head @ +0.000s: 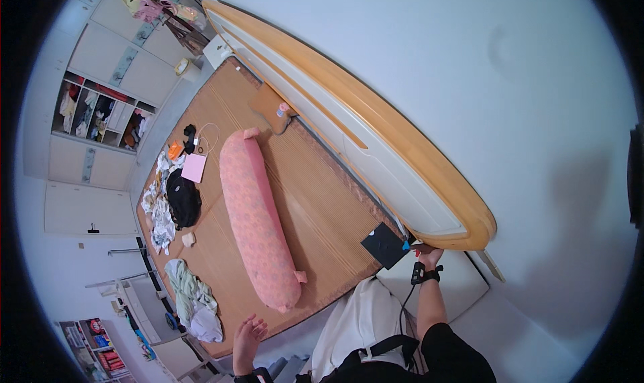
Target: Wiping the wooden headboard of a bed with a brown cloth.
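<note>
My left hand [248,336] is held in the air off the bed's near edge, its fingers apart and nothing in it. My right hand [428,256] reaches to the near end of the bed's wooden headboard [480,227], by a white bedside cabinet [443,282]. A small dark brown object [421,248] is at its fingers, with red and blue bits beside it; whether I grip it cannot be made out. A flat black sheet or folder [385,244] lies on the bed corner close by. Along the woven bed mat [322,212] rests a long pink bolster pillow [259,222].
A black backpack [183,198], a pink box or book [193,167], a white cable [216,136] and crumpled clothes [162,219] lie along the far side. A light green and white cloth heap [193,297] is nearer. Beyond stands a wardrobe [108,63] with open shelves.
</note>
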The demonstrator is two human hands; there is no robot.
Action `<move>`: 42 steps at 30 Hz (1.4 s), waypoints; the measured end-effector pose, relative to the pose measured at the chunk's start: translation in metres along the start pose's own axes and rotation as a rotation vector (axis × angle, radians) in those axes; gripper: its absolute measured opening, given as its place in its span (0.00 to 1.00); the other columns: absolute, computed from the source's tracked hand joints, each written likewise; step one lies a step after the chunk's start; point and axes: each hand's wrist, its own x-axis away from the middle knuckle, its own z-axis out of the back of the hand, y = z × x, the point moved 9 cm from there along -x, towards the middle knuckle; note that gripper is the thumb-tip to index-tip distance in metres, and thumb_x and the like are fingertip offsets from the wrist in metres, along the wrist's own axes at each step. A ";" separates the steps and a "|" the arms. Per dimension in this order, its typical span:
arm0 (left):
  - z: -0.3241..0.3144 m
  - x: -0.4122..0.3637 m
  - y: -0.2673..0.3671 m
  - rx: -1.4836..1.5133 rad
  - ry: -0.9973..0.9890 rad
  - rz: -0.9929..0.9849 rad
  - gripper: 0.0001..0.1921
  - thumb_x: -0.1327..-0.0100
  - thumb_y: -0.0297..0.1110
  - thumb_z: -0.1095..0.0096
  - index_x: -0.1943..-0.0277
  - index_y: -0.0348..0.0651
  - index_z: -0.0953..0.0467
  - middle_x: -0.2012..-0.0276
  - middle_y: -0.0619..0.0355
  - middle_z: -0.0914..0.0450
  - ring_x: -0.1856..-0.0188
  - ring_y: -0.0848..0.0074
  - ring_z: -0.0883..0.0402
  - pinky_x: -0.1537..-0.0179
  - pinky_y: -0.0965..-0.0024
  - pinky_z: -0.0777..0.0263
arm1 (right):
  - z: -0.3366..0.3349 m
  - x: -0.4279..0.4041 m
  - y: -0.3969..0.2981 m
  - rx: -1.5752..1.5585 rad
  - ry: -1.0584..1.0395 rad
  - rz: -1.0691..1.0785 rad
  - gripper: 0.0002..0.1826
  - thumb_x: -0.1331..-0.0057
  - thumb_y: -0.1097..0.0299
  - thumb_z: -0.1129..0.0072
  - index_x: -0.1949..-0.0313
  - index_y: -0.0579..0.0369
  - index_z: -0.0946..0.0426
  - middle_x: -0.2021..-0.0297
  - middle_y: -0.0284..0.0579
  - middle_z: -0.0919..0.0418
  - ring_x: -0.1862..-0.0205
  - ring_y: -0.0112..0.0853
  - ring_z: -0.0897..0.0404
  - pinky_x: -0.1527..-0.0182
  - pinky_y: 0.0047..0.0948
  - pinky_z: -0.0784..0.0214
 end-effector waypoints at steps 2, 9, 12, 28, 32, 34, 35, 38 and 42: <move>0.002 0.001 -0.005 -0.005 0.022 0.000 0.18 0.32 0.35 0.56 0.43 0.36 0.37 0.56 0.50 0.25 0.56 0.67 0.23 0.52 0.65 0.29 | -0.005 -0.007 0.010 0.033 -0.072 -0.032 0.31 0.38 0.40 0.61 0.49 0.54 0.30 0.51 0.47 0.26 0.54 0.45 0.25 0.63 0.57 0.26; 0.013 -0.011 -0.040 0.085 0.098 0.111 0.17 0.32 0.41 0.54 0.47 0.39 0.32 0.60 0.53 0.23 0.58 0.67 0.22 0.53 0.64 0.28 | 0.058 -0.059 0.052 -0.059 -0.041 -0.042 0.28 0.38 0.45 0.54 0.49 0.55 0.31 0.51 0.47 0.27 0.51 0.43 0.28 0.54 0.50 0.30; 0.010 -0.027 -0.051 0.052 0.097 0.185 0.17 0.32 0.42 0.54 0.48 0.40 0.31 0.61 0.54 0.23 0.58 0.67 0.22 0.53 0.64 0.28 | 0.118 -0.094 0.046 0.193 -0.042 -0.010 0.27 0.39 0.48 0.50 0.48 0.55 0.32 0.50 0.46 0.27 0.49 0.43 0.29 0.48 0.47 0.34; -0.017 -0.077 -0.053 0.106 -0.093 0.174 0.22 0.31 0.49 0.60 0.46 0.41 0.33 0.58 0.54 0.25 0.53 0.66 0.25 0.48 0.61 0.33 | 0.014 -0.005 -0.011 -0.032 0.087 -0.088 0.27 0.36 0.47 0.56 0.45 0.53 0.35 0.49 0.45 0.29 0.46 0.41 0.30 0.43 0.40 0.36; -0.018 -0.063 -0.033 0.146 -0.090 0.108 0.22 0.31 0.50 0.60 0.47 0.41 0.33 0.58 0.54 0.25 0.54 0.67 0.26 0.49 0.62 0.32 | -0.006 0.045 -0.031 -0.011 0.149 -0.112 0.25 0.36 0.53 0.53 0.45 0.54 0.36 0.48 0.41 0.31 0.46 0.35 0.33 0.42 0.35 0.38; -0.019 -0.063 -0.033 0.158 -0.078 0.115 0.22 0.31 0.50 0.60 0.47 0.41 0.33 0.58 0.54 0.26 0.54 0.67 0.26 0.50 0.63 0.31 | -0.016 0.067 -0.054 0.089 0.049 -0.122 0.24 0.36 0.52 0.56 0.45 0.51 0.37 0.44 0.39 0.36 0.42 0.34 0.38 0.37 0.37 0.47; -0.016 -0.064 -0.034 0.175 -0.088 0.099 0.22 0.31 0.50 0.60 0.47 0.41 0.33 0.58 0.54 0.26 0.54 0.67 0.26 0.50 0.63 0.31 | -0.024 0.083 -0.064 0.153 0.067 -0.107 0.24 0.36 0.52 0.58 0.45 0.51 0.36 0.45 0.39 0.36 0.42 0.34 0.38 0.37 0.37 0.50; -0.015 -0.070 -0.036 0.218 -0.138 0.048 0.21 0.31 0.49 0.60 0.47 0.39 0.33 0.57 0.54 0.27 0.54 0.67 0.26 0.49 0.63 0.31 | -0.044 0.114 -0.092 0.234 0.118 -0.074 0.24 0.36 0.51 0.60 0.46 0.50 0.36 0.46 0.40 0.34 0.43 0.34 0.37 0.36 0.38 0.51; -0.026 -0.063 -0.018 0.257 -0.150 -0.022 0.21 0.31 0.47 0.61 0.47 0.39 0.34 0.58 0.54 0.27 0.55 0.68 0.25 0.49 0.64 0.31 | -0.091 0.158 -0.124 0.278 0.038 0.043 0.22 0.35 0.53 0.61 0.46 0.51 0.36 0.46 0.41 0.34 0.43 0.34 0.36 0.38 0.39 0.47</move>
